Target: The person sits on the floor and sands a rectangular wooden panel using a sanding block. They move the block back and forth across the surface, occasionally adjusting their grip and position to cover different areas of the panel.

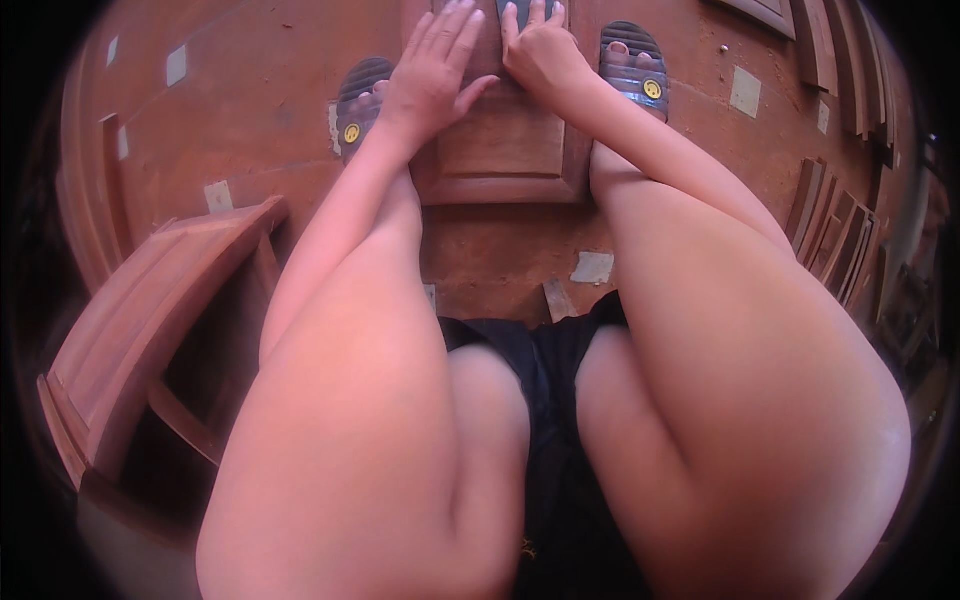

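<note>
Between my feet lies a reddish-brown wooden panel (500,150) with a raised centre and a framed edge. My left hand (432,80) rests flat over its left side, fingers stretched out and thumb apart, holding nothing. Across from it, my right hand (545,55) has bent fingers pressed on a dark grey flat piece (515,12) at the top edge of the view. That piece is partly covered by the fingers and cut off by the picture's edge, so its kind is unclear.
Sandalled feet (637,85) flank the panel. A wooden frame piece (165,310) stands tilted at the left. Wooden strips (835,235) lie stacked at the right, with longer boards (845,65) farther back. Pale scraps (745,90) dot the reddish floor (260,120).
</note>
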Motion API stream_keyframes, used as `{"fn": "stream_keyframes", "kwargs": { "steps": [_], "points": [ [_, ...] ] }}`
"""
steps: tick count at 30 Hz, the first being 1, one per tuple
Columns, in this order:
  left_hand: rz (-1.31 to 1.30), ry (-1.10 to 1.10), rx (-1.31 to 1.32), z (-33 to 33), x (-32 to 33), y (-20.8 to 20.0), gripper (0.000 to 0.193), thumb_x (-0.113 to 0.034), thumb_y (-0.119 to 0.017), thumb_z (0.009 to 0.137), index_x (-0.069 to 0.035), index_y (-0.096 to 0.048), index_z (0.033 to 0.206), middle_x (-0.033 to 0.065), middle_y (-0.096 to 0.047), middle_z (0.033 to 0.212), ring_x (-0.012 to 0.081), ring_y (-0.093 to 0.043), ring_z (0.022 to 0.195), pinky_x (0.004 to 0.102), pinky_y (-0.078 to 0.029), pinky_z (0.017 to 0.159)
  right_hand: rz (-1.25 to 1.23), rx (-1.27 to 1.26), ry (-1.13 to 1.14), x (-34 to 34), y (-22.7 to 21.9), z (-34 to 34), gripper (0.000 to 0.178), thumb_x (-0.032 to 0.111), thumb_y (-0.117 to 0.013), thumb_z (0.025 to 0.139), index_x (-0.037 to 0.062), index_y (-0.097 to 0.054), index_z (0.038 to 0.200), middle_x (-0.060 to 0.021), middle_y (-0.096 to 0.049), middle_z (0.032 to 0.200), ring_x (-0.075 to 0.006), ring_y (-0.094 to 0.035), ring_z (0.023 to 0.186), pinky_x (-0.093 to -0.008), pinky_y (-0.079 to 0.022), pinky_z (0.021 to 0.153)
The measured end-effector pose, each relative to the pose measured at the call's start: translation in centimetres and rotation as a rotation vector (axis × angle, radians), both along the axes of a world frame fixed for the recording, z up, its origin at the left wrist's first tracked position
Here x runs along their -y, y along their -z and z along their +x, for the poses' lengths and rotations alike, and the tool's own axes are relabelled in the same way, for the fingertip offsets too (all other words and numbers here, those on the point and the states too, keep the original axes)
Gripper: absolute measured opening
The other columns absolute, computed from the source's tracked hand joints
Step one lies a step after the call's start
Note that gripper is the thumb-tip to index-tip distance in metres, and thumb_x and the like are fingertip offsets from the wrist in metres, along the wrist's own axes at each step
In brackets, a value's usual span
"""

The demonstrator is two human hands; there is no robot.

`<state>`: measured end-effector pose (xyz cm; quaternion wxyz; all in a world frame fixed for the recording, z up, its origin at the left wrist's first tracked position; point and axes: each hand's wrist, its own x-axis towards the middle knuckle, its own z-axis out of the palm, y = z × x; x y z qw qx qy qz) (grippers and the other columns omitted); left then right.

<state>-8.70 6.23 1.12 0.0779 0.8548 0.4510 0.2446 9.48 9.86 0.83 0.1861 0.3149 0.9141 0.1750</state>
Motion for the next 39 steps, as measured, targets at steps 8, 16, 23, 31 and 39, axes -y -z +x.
{"fn": "stream_keyframes", "kwargs": {
  "steps": [8, 16, 23, 31, 39],
  "points": [
    [0.069, 0.116, 0.086, -0.1, 0.4, 1.1, 0.063, -0.005, -0.072, 0.072, -0.003, -0.051, 0.132, 0.0141, -0.058, 0.132, 0.0305, -0.055, 0.124, 0.0465, -0.039, 0.110, -0.385, -0.014, -0.071, 1.4, -3.6, -2.1, 0.038, 0.020, -0.059, 0.085, 0.0002, -0.067, 0.116, -0.0282, -0.062, 0.120, -0.0535, -0.057, 0.111, -0.0643, -0.051, 0.084],
    [0.097, 0.124, 0.072, 0.5, 0.3, 0.8, 0.057, -0.006, -0.072, 0.074, -0.001, -0.053, 0.128, 0.0130, -0.060, 0.130, 0.0292, -0.057, 0.122, 0.0453, -0.042, 0.108, -0.120, -0.240, -0.047, -0.1, -1.0, -0.4, 0.030, 0.021, -0.061, 0.084, 0.0041, -0.074, 0.105, -0.0262, -0.066, 0.114, -0.0525, -0.060, 0.108, -0.0620, -0.055, 0.078],
    [-0.013, 0.223, 0.221, 1.1, 1.2, 1.6, 0.049, -0.004, -0.059, 0.082, -0.001, -0.053, 0.131, 0.0138, -0.058, 0.132, 0.0283, -0.055, 0.124, 0.0389, -0.043, 0.108, -0.355, -0.040, -0.209, 3.3, -4.1, -0.9, 0.021, 0.017, -0.063, 0.078, 0.0016, -0.076, 0.085, -0.0211, -0.071, 0.083, -0.0344, -0.069, 0.073, -0.0534, -0.058, 0.073],
    [0.052, 0.177, 0.018, 1.2, -0.2, 2.1, 0.049, -0.002, -0.056, 0.082, 0.001, -0.053, 0.130, 0.0153, -0.058, 0.133, 0.0281, -0.055, 0.124, 0.0392, -0.044, 0.107, 0.005, -0.045, -0.223, 2.8, 0.0, -0.8, 0.025, 0.020, -0.057, 0.084, 0.0040, -0.076, 0.084, -0.0208, -0.071, 0.081, -0.0341, -0.067, 0.060, -0.0568, -0.057, 0.073],
    [0.175, 0.187, -0.069, 0.2, -0.7, 1.9, 0.045, -0.008, -0.060, 0.079, 0.001, -0.059, 0.124, 0.0139, -0.062, 0.128, 0.0259, -0.063, 0.114, 0.0364, -0.050, 0.099, -0.055, -0.019, -0.229, 2.6, -0.9, -1.7, 0.032, 0.022, -0.052, 0.091, 0.0010, -0.073, 0.104, -0.0303, -0.066, 0.110, -0.0458, -0.068, 0.082, -0.0545, -0.058, 0.057]
  ]
}}
